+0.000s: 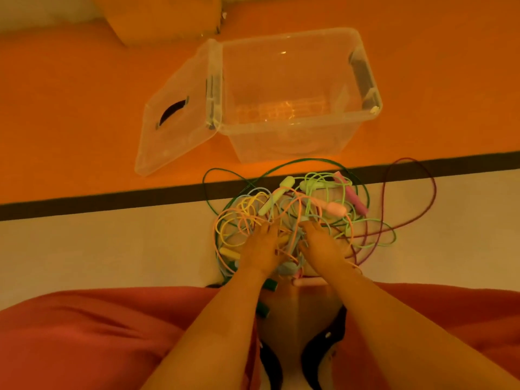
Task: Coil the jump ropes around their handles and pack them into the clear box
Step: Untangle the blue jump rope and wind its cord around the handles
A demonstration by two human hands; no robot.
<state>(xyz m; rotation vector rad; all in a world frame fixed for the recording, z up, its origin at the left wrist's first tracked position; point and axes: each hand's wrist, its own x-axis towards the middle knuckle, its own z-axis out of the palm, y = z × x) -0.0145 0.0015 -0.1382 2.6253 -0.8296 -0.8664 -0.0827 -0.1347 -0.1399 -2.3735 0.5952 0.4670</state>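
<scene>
Fingers (266,230) of the left hand (260,249) and of the right hand (323,247) are sunk, tips first, into the near middle of a tangle of jump ropes (295,215). Cords cross over the fingertips, so whether either hand pinches a cord or merely presses on the heap cannot be told. The tangle lies on the floor (112,249) just in front of the seated person's knees, straddling a dark stripe (112,201). The clear box (281,144) stands open just beyond it, on the far side of the stripe, with nothing visible inside. Its lid (174,122) hangs open to the left. A dark red loop (434,190) strays right of the heap and a green loop (206,178) strays to the far left.

Handling, as a judgement: the cords look thin, light and limp, and are likely to snag on one another, so pulling a loop would tighten the knot. The handles are the stiff parts and the better hold. A pale yellow handle (281,192) and a pink handle (334,208) lie exposed on the far side, and a second yellow handle (229,252) lies just left of the left hand. Lifting one handle and drawing its cord free should separate a single rope for coiling. No rope appears coiled or packed yet.
</scene>
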